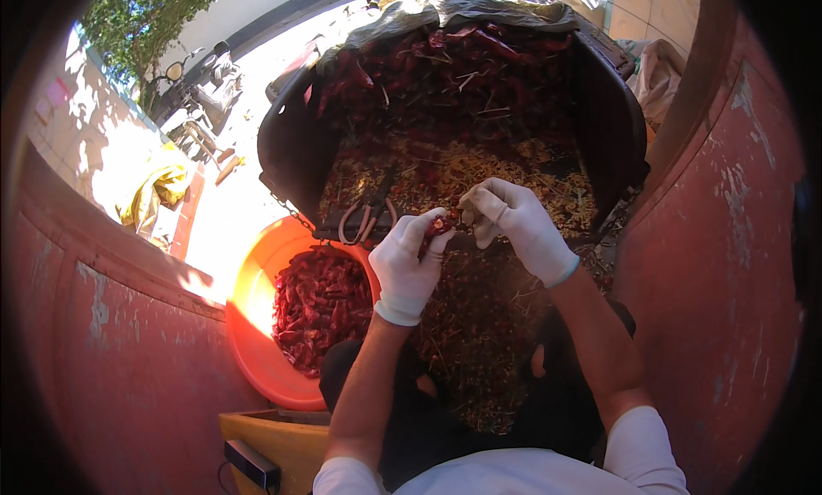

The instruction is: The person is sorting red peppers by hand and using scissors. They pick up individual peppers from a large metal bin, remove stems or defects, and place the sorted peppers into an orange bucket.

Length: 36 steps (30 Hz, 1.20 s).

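My left hand [409,257], in a white glove, grips a dried red chili pepper [438,225] with its pale round end turned up. Just to its right, my gloved right hand [504,222] has its fingers bent together. A dark red bit shows by those fingertips, but whether they hold it is unclear. Both hands are over the front lip of a dark cart bed [610,109], heaped with dried chilies [443,77] towards the back. Yellow seeds [475,167] cover the bed's front floor. Scissors with looped handles [368,222] lie at the lip, left of my hands.
An orange plastic basin [253,341] of red chilies [321,302] stands at the left, beside a wooden drawer or box [282,440]. Chili debris [475,341] covers the ground between my legs. Red painted panels [706,270] flank me. A chain [282,203] hangs at the bed's left corner.
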### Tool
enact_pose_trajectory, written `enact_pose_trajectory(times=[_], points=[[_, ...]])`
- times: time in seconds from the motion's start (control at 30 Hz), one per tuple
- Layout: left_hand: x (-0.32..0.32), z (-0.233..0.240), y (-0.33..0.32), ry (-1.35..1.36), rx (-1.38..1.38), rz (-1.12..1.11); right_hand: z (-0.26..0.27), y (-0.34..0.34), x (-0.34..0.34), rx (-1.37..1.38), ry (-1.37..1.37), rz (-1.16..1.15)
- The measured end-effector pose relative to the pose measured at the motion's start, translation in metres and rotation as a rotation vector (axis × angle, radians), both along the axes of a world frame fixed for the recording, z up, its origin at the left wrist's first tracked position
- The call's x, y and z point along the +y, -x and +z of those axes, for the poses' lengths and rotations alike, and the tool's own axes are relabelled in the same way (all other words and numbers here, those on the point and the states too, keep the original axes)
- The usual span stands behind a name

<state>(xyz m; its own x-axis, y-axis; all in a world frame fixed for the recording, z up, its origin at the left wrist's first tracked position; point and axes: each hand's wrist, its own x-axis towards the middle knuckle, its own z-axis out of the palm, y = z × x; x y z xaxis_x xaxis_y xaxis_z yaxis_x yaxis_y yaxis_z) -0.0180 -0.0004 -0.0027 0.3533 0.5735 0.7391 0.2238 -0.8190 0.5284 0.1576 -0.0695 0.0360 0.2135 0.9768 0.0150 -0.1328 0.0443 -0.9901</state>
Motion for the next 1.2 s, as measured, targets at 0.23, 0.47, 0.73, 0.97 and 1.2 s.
enact_pose_trajectory(times=[0.23,0.47,0.73,0.97,1.2], points=[[0.007,-0.003,0.000,-0.120,0.173,0.075,-0.008,0.013,-0.001,-0.485,-0.070,-0.177],[0.075,-0.013,0.090,0.245,0.681,0.836,-0.015,-0.029,0.029,-0.790,0.098,-0.408],[0.068,-0.009,0.093,0.301,0.450,0.830,-0.049,-0.019,0.086,-1.275,0.055,-0.430],[0.044,-0.012,0.043,0.187,0.236,0.457,-0.081,0.004,0.125,-1.445,-0.182,-0.443],[0.033,-0.013,0.025,0.146,0.265,0.340,-0.077,0.009,0.128,-1.389,-0.019,-0.387]])
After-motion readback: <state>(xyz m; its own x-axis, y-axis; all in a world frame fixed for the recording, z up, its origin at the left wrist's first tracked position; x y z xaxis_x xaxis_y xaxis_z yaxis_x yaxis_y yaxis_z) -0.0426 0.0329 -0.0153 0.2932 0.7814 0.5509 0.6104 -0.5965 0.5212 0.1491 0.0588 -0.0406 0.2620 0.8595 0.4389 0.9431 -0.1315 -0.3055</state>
